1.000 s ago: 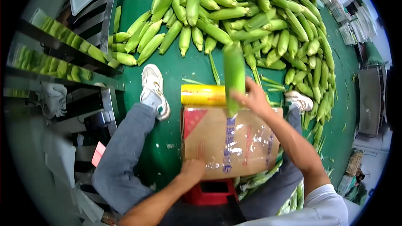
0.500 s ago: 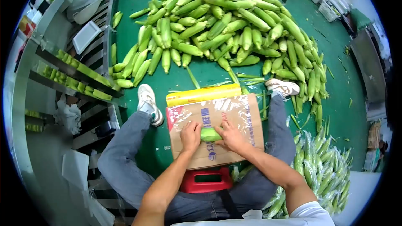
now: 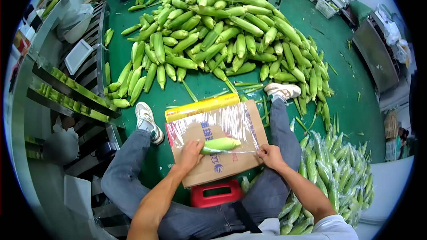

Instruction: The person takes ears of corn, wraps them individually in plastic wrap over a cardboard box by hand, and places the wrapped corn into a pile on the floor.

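The ear of corn [image 3: 224,143] lies on its side on the clear film [image 3: 227,122], above the flat face of the cardboard box [image 3: 195,175], between the two hands and nearer the left. The left hand [image 3: 191,154] is half curled, its fingers at one end of the ear; whether it grips the ear or only steadies it, I cannot tell. The right hand [image 3: 270,155] is nearly closed, fingertips pinched together at the film's edge by the side of the box.

Good handling here comes down to the two hands doing different jobs. The left is best kept light, just enough to stop the ear rolling, since a hard press could drag the film into creases beneath it. The right does well to pinch only the margin and draw it outward, low and level (film this thin clings to itself the moment it goes slack). An even pull matters more than a strong one: a jerk could tear the sheet or tug the yellow roll [image 3: 202,106], which lies along the box's far edge, out of line.

The box sits at a slant, its near edge by the red container [image 3: 216,194], so the pull should be judged against the roll rather than the person's knees.
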A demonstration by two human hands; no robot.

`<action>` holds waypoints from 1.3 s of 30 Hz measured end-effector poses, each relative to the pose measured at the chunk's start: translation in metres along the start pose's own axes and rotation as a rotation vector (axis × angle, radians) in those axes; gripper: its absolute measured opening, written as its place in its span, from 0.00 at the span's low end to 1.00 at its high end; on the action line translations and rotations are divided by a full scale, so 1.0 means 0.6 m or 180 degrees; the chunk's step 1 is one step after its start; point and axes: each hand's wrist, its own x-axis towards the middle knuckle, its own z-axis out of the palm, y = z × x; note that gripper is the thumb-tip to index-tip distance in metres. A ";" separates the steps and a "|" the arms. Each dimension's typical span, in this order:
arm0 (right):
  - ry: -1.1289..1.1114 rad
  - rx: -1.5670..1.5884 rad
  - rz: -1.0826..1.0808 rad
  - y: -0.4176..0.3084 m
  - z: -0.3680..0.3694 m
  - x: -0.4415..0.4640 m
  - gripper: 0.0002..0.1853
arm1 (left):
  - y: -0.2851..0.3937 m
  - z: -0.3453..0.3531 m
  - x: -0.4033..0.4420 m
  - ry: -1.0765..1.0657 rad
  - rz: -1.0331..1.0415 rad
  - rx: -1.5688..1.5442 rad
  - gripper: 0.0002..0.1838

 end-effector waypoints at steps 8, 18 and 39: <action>-0.0563 0.1483 0.0435 -0.025 0.181 0.246 0.10 | -0.022 -0.023 0.043 -0.0442 -0.0398 -0.0558 0.29; -0.1389 0.0068 -0.0690 -0.058 0.092 0.008 0.28 | 0.057 0.010 -0.089 -0.0549 -0.1394 -0.0974 0.36; -0.1064 -0.1472 -0.1335 -0.143 0.118 0.228 0.33 | 0.179 0.027 -0.072 -0.3255 -0.0307 -0.3013 0.34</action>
